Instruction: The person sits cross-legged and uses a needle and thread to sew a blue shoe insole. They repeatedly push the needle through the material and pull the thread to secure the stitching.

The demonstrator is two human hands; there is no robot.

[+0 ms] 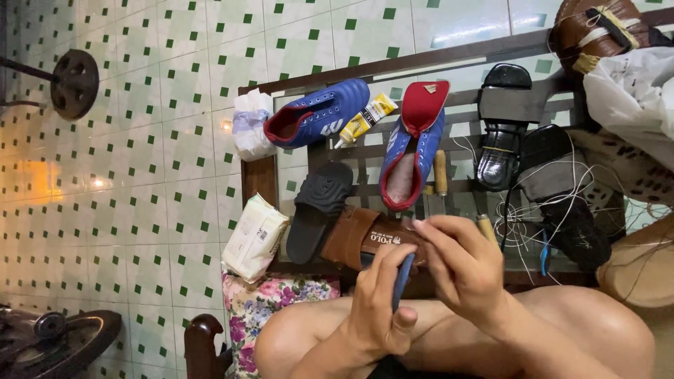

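Sandal leather, brown (365,242), lies at the near edge of the glass-topped desk (463,123), just above the person's bare knees, with both hands working at its near end. The left hand (375,305) has its grip clamped on a thin dark blue tool (402,281), thumb pressed against the handle, tip pointing up toward the sandal. The right hand (460,263) rests on the sandal's end with fingers curled together over it; what they pinch cannot be told. Just left of the sandal lies a black slide (319,210). Farther up sit two blue football boots (319,116) (411,151) with a yellow glue tube (365,119) between them. Black sandals (502,126) and tangled white thread (554,189) lie to the right.
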